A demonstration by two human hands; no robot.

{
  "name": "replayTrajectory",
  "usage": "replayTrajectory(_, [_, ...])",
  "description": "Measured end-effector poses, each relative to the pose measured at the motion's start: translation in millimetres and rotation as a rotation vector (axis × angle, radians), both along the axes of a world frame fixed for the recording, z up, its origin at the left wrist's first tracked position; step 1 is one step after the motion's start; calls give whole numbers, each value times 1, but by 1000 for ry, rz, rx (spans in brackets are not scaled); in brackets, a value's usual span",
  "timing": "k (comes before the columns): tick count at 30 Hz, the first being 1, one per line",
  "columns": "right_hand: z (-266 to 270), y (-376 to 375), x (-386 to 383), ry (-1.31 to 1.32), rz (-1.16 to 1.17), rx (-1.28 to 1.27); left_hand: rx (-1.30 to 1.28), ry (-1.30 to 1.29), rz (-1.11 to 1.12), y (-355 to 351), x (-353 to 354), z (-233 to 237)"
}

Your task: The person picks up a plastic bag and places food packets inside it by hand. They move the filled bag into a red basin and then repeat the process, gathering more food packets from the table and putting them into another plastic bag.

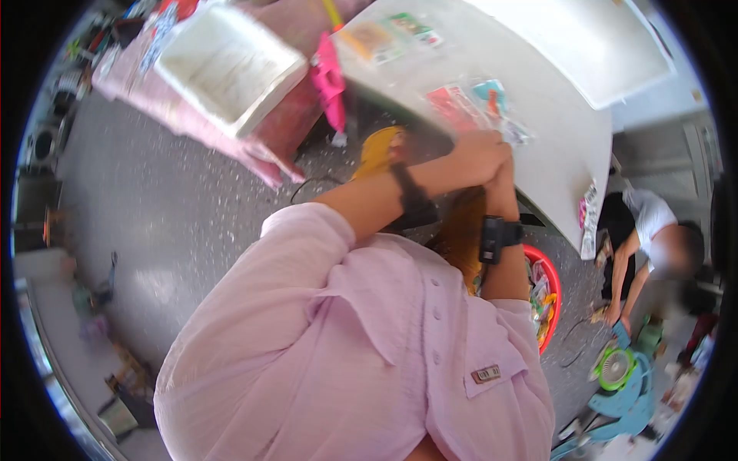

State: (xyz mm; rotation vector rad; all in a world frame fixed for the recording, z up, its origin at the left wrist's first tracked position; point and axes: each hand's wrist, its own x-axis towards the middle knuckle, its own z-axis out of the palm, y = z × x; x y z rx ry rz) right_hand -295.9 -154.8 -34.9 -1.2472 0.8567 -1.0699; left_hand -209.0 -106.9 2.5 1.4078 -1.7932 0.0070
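Observation:
My left hand [478,156] and my right hand [502,175] are pressed together at the near edge of the white table [550,165]. Fingers on both look curled in, and they are smeared a little by motion. I cannot tell what, if anything, is between them. Just beyond the knuckles lie a red packet [455,108] in clear plastic and a blue-and-orange packet [490,94]. A black band [413,194] circles my left wrist, and a black device [492,239] is strapped on my right one.
A white foam box [231,65] stands on a pink-covered surface to the left, beside a pink item [329,81]. More packets [373,40] and a large white tray [592,46] are on the table. A red basket [553,288] holds wrappers. At right, a person [649,223] bends near a green fan [615,369].

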Motion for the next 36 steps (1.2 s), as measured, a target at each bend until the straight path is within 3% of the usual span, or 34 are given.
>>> replayTrajectory(8, [14,-15,13,134,162,54,-389,136,247,-1,-2,-10])
replayTrajectory(11, [17,-16,15,140,225,113,-345,172,126,34,7,-14])
replayTrajectory(12, [16,-16,16,132,248,137,-182,177,6,49,12,-22])
replayTrajectory(15, [1,-13,-13,-15,251,344,-158,187,24,99,49,-38])
replayTrajectory(17, [0,-19,-8,-172,290,429,-108,28,217,124,104,-22])
replayTrajectory(19, [14,-5,-13,-30,164,391,49,-77,510,141,172,-11])
replayTrajectory(21, [27,8,-12,-44,101,390,-47,-245,897,157,235,-10])
replayTrajectory(23, [35,11,-13,-49,60,389,-200,-564,1092,173,285,-13])
replayTrajectory(25, [34,12,-14,-44,44,387,731,-245,1001,187,299,-9])
replayTrajectory(28, [27,13,-15,-27,27,397,497,-441,991,200,307,-68])
replayTrajectory(31, [23,18,-19,-20,18,419,263,-475,935,216,289,-71])
replayTrajectory(36, [16,14,-29,-21,18,425,159,-477,926,221,288,-59])
